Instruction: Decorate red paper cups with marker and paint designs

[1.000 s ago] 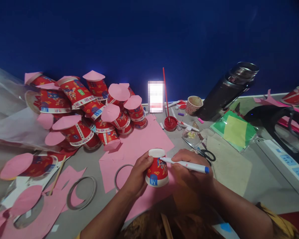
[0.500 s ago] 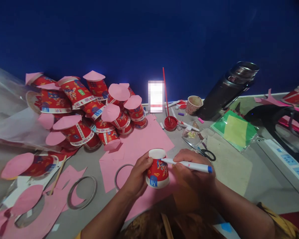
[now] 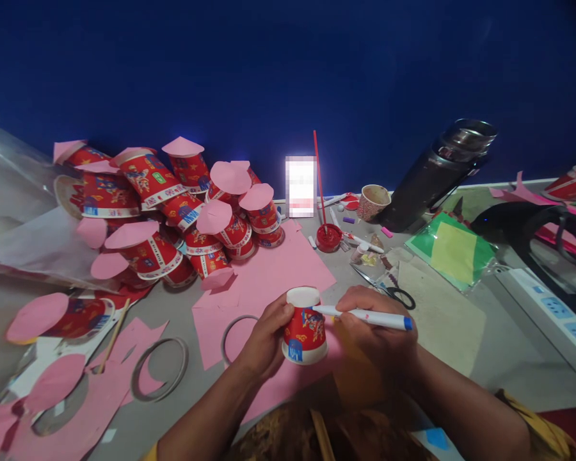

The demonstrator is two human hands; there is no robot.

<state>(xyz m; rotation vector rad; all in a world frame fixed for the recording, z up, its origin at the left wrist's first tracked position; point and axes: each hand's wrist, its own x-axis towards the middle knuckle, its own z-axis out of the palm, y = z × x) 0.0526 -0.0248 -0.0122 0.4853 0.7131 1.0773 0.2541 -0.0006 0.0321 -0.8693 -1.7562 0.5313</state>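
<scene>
In front of me my left hand (image 3: 267,333) grips a red paper cup (image 3: 303,330) by its left side, thumb near the top. The cup is upside down, its white base up and its pale rim down. My right hand (image 3: 378,336) is closed around a white marker pen (image 3: 365,315) with a blue end. The pen lies almost level, its tip at the cup's upper right side; whether it touches cannot be made out. Pink paper (image 3: 269,397) lies beneath my hands, and a grey ring (image 3: 224,333) is partly hidden behind my left hand.
Stacked red cups with pink paper tops (image 3: 144,253) fill the back left. A second ring (image 3: 159,370) lies among pink scraps. Behind my right hand are scissors (image 3: 398,296), a red pot (image 3: 328,238) with a stick and a black flask (image 3: 427,182). A power strip (image 3: 552,314) lies right.
My right hand and the marker pen have shifted very slightly to the right. The cup stays in my left hand in nearly the same place.
</scene>
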